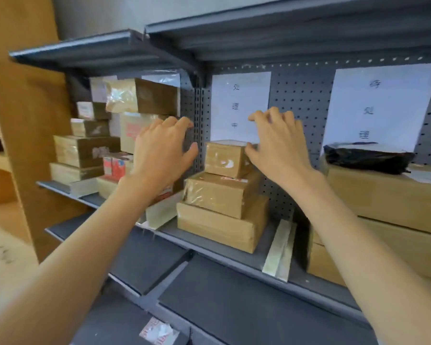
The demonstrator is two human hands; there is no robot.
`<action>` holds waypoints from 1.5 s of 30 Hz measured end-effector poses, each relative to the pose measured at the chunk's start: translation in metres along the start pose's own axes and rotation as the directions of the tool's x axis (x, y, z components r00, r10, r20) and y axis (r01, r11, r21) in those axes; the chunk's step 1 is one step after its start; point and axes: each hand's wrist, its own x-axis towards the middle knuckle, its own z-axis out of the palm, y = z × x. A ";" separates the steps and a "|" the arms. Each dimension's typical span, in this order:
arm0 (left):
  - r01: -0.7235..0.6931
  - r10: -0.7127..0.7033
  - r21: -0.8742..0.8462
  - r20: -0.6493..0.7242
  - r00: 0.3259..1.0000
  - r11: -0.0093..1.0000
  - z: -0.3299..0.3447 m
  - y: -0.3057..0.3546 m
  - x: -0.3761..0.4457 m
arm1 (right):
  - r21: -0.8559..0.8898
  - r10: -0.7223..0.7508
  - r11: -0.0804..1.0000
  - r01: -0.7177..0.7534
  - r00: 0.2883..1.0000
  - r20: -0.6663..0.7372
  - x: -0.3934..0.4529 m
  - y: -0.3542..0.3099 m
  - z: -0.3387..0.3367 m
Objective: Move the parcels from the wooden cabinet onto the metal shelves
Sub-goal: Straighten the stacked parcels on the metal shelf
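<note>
Centre of the frame: a stack of three brown taped parcels on the grey metal shelf (209,247), largest parcel (217,226) at the bottom, middle parcel (217,195) on it, small top parcel (224,158) crowning the pile against the perforated back panel (299,95).

Left hand (159,153), left of centre, fingers loosely curled and spread, gripping nothing, just beside the top parcel's left face but apart from it. Right hand (276,143), right of centre, fingers likewise bent and spread, empty; thumb close against the top parcel's right edge, contact impossible to confirm.

Behind the stack, a white sheet (239,105) on the panel with three handwritten Chinese characters in a column, reading 处理中. Upper right, a second white sheet (381,103) with a column reading 待处理, though blurred. Below it, a black plastic bag (366,156) lying on a large carton (388,195).

Left part of the frame: more parcels (85,150) piled on the neighbouring shelf bay, some with white labels too blurred to read, one tan box (132,130) with red print, illegible, and a small red-and-white pack (115,165). A flat pale parcel (279,250) leaning on edge at lower centre right. Far left edge: the wooden cabinet (23,95). Bottom centre: a crumpled packet (157,332) with red print, unreadable, on a lower shelf.
</note>
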 end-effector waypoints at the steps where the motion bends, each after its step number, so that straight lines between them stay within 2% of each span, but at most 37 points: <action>1: 0.022 -0.022 0.025 -0.002 1.000 0.999 -0.007 -0.023 -0.006 | 0.028 -0.020 0.999 0.020 1.000 0.002 0.004 -0.025 0.005; 13: 0.191 -0.201 0.282 0.006 0.980 0.940 -0.108 -0.327 -0.079 | 0.290 -0.199 0.936 0.200 0.980 -0.034 0.063 -0.364 0.057; 20: 0.327 -0.347 0.371 -0.015 0.938 0.869 -0.136 -0.479 -0.106 | 0.380 -0.292 0.879 0.287 0.955 -0.047 0.103 -0.525 0.103; 26: 0.377 -0.412 0.430 -0.012 0.911 0.820 -0.124 -0.603 -0.111 | 0.401 -0.366 0.840 0.364 0.928 -0.076 0.142 -0.637 0.164; 32: 0.383 -0.442 0.488 0.007 0.897 0.785 -0.099 -0.729 -0.090 | 0.449 -0.371 0.815 0.367 0.925 -0.082 0.207 -0.740 0.233; 39: 0.357 -0.421 0.486 0.024 0.907 0.797 -0.070 -0.860 -0.064 | 0.474 -0.347 0.817 0.330 0.936 -0.053 0.275 -0.841 0.299; 45: 0.302 -0.367 0.449 0.062 0.928 0.841 -0.034 -0.977 -0.057 | 0.419 -0.311 0.862 0.286 0.950 -0.008 0.315 -0.921 0.359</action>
